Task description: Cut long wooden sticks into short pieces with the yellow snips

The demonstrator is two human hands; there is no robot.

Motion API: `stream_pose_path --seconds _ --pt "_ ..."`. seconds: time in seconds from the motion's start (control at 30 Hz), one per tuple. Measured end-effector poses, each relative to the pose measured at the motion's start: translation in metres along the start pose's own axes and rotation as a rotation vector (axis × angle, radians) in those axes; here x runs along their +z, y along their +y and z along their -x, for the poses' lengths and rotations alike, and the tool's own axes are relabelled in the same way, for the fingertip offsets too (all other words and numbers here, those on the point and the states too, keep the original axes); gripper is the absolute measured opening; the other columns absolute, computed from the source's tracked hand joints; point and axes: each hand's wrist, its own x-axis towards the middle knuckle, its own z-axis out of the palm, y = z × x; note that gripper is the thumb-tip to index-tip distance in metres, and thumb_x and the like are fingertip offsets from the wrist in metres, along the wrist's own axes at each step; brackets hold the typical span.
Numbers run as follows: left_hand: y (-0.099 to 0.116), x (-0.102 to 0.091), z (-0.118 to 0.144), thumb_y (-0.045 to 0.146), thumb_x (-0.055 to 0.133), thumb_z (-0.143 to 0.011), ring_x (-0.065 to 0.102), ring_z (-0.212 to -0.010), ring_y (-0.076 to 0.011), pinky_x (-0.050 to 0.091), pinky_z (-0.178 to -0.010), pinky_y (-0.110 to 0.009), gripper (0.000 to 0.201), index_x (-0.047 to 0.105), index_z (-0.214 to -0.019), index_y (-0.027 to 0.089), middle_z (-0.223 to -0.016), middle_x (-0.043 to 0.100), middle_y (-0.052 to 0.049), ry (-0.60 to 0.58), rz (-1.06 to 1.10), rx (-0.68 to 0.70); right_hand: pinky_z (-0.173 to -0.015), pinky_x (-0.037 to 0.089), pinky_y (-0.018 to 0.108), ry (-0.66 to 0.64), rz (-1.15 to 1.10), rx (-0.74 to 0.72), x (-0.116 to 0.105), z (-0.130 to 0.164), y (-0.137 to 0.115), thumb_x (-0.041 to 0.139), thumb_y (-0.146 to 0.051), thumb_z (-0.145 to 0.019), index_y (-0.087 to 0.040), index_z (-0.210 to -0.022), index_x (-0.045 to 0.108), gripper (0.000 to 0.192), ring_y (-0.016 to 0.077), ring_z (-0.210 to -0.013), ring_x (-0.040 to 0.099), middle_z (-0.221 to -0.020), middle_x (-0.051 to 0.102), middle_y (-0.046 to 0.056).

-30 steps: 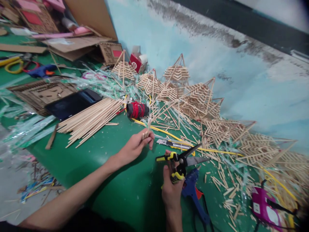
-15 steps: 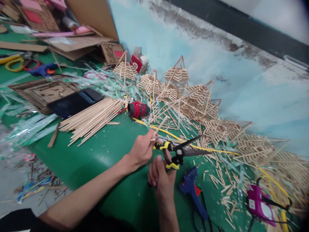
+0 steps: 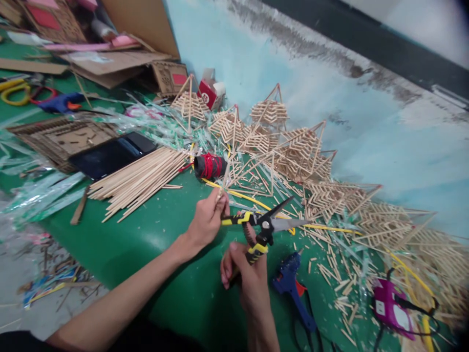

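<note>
My left hand (image 3: 207, 219) is closed around short wooden sticks (image 3: 226, 175) that point up from its fingers. It also meets the end of the upper handle of black-and-yellow shears (image 3: 266, 225). My right hand (image 3: 251, 276) is wrapped around the lower handle. The shears' blades are apart and point right, with nothing seen between them. Behind my left hand lies a dark roll wound with red cord (image 3: 210, 166). A bundle of long wooden sticks (image 3: 141, 181) is to its left. A blue glue gun (image 3: 291, 288) rests right of my right hand.
Stick-built pyramid frames (image 3: 304, 151) line the blue wall. Cut stick pieces (image 3: 340, 283) litter the green table (image 3: 146, 244). A purple device with a black cord (image 3: 392, 305) sits at right. A dark tablet-like slab (image 3: 110, 154), plastic strips (image 3: 54, 190) and cardboard (image 3: 110, 68) are at left.
Both hands and the shears have shifted a little left. The sticks in my left hand have turned more upright. More of the lower handle shows beneath my right fingers.
</note>
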Motion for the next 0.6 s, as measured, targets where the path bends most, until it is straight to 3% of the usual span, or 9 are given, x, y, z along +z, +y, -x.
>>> stream_pose_path --seconds 0.07,0.13,0.27,0.47,0.6 --pt "0.000 -0.001 0.000 0.058 0.041 -0.104 0.059 -0.062 -0.0134 0.048 -0.064 -0.026 0.041 0.050 -0.089 0.020 -0.075 0.062 -0.001 0.004 0.054 -0.030 -0.045 0.047 0.021 0.045 0.110 -0.077 -0.007 0.004 -0.006 0.071 -0.042 -0.093 -0.019 -0.085 0.066 0.024 0.0114 -0.052 0.058 -0.058 0.058 -0.004" --pt "0.000 -0.003 0.001 0.057 0.044 -0.104 0.060 -0.063 -0.0134 0.050 -0.065 -0.026 0.040 0.052 -0.092 0.019 -0.077 0.063 -0.001 -0.020 0.097 -0.058 -0.058 0.055 0.024 0.078 0.277 -0.140 -0.015 0.005 -0.012 0.070 -0.039 -0.094 -0.018 -0.078 0.067 0.026 0.0132 -0.064 0.065 -0.070 0.067 0.002" --pt "-0.001 -0.003 0.006 0.050 0.051 -0.102 0.059 -0.062 -0.0126 0.050 -0.064 -0.025 0.033 0.055 -0.095 0.018 -0.073 0.061 0.001 -0.069 0.137 -0.104 -0.072 0.061 0.030 0.131 0.454 -0.205 -0.027 0.004 -0.015 0.070 -0.039 -0.093 -0.018 -0.094 0.074 0.022 0.0173 -0.076 0.071 -0.088 0.076 0.007" --pt "-0.003 -0.001 0.008 0.045 0.048 -0.103 0.059 -0.064 -0.0129 0.049 -0.065 -0.025 0.028 0.056 -0.101 0.018 -0.075 0.061 0.001 -0.100 0.141 -0.099 -0.081 0.060 0.035 0.084 0.408 -0.193 -0.036 0.008 -0.009 0.065 -0.039 -0.096 -0.020 -0.108 0.075 0.025 0.0222 -0.093 0.072 -0.107 0.076 0.010" --pt "-0.003 -0.001 0.009 0.036 0.043 -0.105 0.054 -0.063 -0.0117 0.045 -0.065 -0.024 0.022 0.055 -0.103 0.018 -0.073 0.057 0.003 -0.108 0.092 -0.068 -0.084 0.059 0.037 0.029 0.370 -0.151 -0.042 0.011 -0.008 0.068 -0.040 -0.093 -0.021 -0.113 0.073 0.028 0.0230 -0.094 0.072 -0.107 0.077 0.010"
